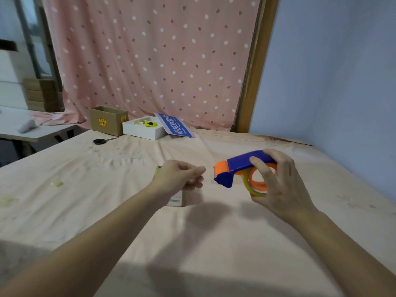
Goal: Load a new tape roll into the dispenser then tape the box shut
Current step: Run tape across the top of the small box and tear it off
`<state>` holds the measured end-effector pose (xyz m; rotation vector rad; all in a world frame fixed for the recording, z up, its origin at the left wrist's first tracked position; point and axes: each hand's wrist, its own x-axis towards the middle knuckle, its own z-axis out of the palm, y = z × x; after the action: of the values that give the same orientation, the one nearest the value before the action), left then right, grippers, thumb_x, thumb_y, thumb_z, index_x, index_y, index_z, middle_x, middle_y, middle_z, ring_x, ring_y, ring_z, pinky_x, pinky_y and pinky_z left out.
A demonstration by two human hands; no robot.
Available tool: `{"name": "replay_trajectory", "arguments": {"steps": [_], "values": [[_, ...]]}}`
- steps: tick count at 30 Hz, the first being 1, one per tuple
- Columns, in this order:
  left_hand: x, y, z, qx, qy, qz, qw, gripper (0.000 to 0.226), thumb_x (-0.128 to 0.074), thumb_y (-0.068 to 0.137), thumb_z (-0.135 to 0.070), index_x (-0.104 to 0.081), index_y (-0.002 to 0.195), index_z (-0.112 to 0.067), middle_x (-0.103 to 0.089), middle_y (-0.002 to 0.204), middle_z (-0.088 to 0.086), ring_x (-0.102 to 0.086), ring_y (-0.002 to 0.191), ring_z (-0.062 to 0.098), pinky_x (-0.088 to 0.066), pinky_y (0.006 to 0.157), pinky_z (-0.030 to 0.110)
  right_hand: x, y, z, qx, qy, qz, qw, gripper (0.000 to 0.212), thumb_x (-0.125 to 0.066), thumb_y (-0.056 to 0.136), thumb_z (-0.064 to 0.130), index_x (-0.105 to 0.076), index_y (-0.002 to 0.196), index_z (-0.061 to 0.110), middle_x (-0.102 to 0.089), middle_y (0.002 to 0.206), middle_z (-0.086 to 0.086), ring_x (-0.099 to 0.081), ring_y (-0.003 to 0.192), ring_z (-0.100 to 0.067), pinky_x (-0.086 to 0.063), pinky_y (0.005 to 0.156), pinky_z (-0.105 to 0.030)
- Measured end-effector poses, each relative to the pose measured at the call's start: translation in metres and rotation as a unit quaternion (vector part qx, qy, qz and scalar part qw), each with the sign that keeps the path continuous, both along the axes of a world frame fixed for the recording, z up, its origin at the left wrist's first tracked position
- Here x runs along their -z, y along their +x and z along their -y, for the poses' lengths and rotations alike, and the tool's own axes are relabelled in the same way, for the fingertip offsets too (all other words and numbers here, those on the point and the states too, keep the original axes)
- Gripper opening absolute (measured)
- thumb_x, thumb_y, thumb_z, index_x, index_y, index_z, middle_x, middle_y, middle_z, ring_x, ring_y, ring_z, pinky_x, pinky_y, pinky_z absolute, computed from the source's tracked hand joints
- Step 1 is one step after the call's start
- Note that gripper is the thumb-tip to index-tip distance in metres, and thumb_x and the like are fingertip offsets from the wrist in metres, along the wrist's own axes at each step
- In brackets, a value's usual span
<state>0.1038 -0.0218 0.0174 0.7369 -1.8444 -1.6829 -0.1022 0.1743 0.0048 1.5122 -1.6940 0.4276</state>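
Note:
My right hand [280,181] grips a blue and orange tape dispenser [237,168], held above the cloth-covered table. A clear yellowish tape roll [249,186] sits on the dispenser's orange wheel. My left hand [182,176] hovers just left of the dispenser's nose, thumb and fingers pinched together; whether a tape end is between them I cannot tell. A small flat cardboard box [176,199] lies on the table under my left hand, mostly hidden by it.
At the table's far edge stand an open brown carton [108,120], a white tray [142,130] with a yellow tool, and a blue sign [174,125]. Black scissors [102,140] lie near them. Tape scraps [56,183] lie at the left. A blue wall bounds the right side.

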Motion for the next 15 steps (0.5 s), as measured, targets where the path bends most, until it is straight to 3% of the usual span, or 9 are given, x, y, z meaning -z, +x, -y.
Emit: {"name": "replay_trajectory", "arguments": {"steps": [7,13,15], "values": [[-0.030,0.034,0.053,-0.070,0.054,-0.001,0.996,0.016,-0.076,0.088,-0.004,-0.074,0.103,-0.006,-0.080,0.088,0.013,-0.076,0.072,0.017,-0.062,0.065,0.027,-0.042,0.030,0.066,-0.033,-0.010,-0.104,0.994,0.091,-0.089,0.067,0.021,-0.038,0.143,0.016,-0.040,0.139,-0.020,-0.043,0.129,-0.043,-0.045,0.101,-0.055],[-0.033,0.058,0.093,-0.136,0.023,0.006,0.990,0.009,-0.076,0.087,-0.002,-0.076,0.096,-0.005,-0.078,0.094,0.015,-0.076,0.081,0.022,-0.063,0.072,0.030,-0.051,0.050,0.112,-0.041,0.070,-0.078,0.994,0.103,-0.090,0.063,0.023,-0.031,0.148,0.022,-0.046,0.140,-0.020,-0.047,0.127,-0.043,-0.051,0.092,-0.054],[-0.029,0.061,0.099,-0.154,0.038,-0.003,0.987,0.010,-0.076,0.087,-0.001,-0.076,0.096,-0.004,-0.078,0.093,0.014,-0.076,0.077,0.022,-0.063,0.067,0.028,-0.051,0.054,0.122,-0.045,0.083,-0.081,0.992,0.101,-0.090,0.063,0.023,-0.033,0.146,0.021,-0.044,0.140,-0.019,-0.047,0.126,-0.043,-0.051,0.090,-0.055]]}}
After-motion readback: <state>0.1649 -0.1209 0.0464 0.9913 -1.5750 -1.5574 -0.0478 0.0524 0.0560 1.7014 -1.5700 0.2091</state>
